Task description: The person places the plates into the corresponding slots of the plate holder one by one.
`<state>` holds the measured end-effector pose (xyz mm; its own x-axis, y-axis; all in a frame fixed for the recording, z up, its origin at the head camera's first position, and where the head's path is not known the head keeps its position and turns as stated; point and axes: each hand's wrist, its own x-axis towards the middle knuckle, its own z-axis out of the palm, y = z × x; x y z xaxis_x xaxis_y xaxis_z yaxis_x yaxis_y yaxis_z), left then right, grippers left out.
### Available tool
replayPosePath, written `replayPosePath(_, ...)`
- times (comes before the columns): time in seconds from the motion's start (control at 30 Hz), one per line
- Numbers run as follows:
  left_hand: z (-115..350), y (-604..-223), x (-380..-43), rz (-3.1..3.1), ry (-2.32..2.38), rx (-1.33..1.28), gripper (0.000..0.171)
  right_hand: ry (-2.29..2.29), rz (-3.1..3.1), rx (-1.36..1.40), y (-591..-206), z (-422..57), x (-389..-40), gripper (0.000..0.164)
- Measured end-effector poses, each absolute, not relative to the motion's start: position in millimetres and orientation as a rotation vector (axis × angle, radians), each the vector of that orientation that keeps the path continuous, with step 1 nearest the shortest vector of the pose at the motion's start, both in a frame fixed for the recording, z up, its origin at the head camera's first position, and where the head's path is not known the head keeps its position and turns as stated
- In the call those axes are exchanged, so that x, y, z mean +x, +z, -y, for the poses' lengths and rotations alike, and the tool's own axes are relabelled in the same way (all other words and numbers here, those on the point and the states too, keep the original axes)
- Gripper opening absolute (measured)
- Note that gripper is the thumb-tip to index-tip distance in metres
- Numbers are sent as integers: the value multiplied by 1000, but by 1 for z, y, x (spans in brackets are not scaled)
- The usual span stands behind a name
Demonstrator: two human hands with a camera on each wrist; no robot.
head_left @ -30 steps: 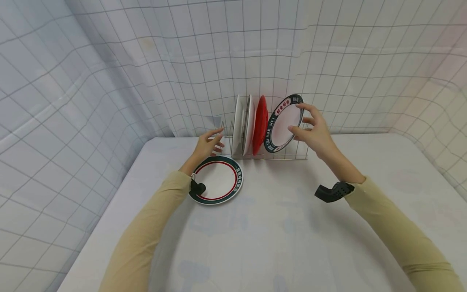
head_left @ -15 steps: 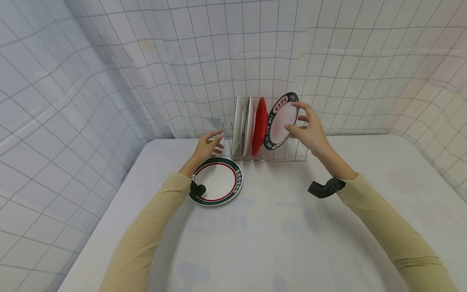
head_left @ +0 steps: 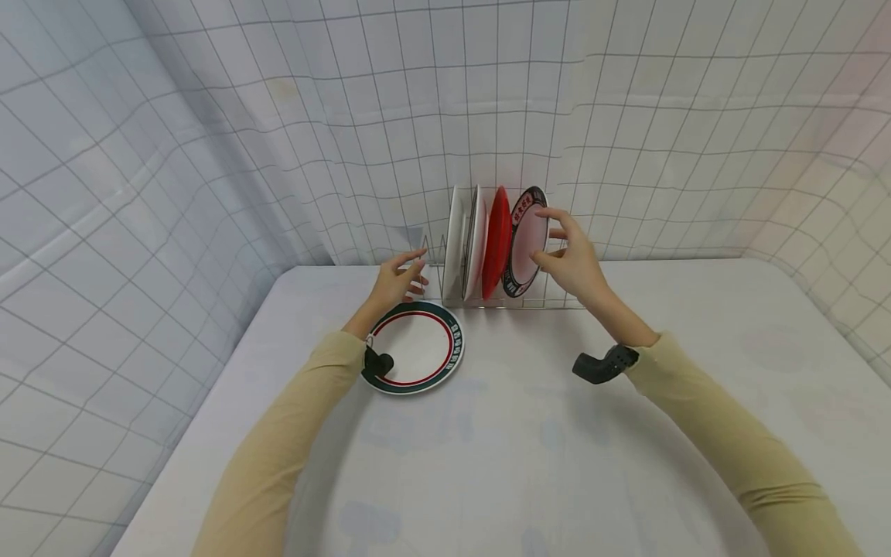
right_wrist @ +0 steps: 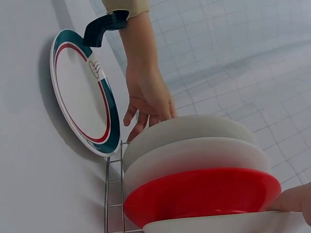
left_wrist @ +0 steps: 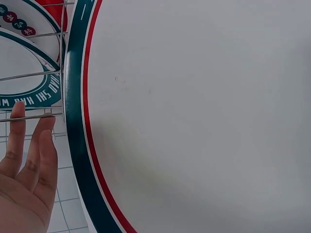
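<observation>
In the head view my right hand (head_left: 572, 259) pinches the rim of a white plate with a dark lettered border (head_left: 527, 241), thumb on its face. It stands steeply tilted in the wire dish rack (head_left: 557, 300), beside a red plate (head_left: 497, 244). Two white plates (head_left: 454, 244) stand left of the red one. My left hand (head_left: 397, 282) is at the rack's left end, its fairly straight fingers (left_wrist: 17, 128) touching the wires in the left wrist view. Below that hand a large white plate with a green rim and red ring (head_left: 418, 348) lies flat on the table.
The rack stands near the table's back edge, before a white gridded cloth (head_left: 390, 116) hanging behind and at the sides. A black wrist camera mount (head_left: 605, 363) sticks out from the right sleeve; another (head_left: 377, 361) hangs over the flat plate. White covering (head_left: 529, 433) spreads across the table.
My right hand has moved left and slightly down, bringing the dark-bordered plate closer to the red one and turning it more edge-on. The left hand has stayed by the rack.
</observation>
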<state>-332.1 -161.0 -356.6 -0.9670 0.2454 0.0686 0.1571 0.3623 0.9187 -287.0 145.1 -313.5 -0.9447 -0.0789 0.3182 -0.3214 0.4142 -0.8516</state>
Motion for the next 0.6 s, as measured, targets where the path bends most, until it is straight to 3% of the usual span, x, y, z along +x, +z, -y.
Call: replayPosePath(0.6, 166, -382, -350, -2609, 1669, 384, 43, 1478, 2542, 345, -322, -135, -295, 58)
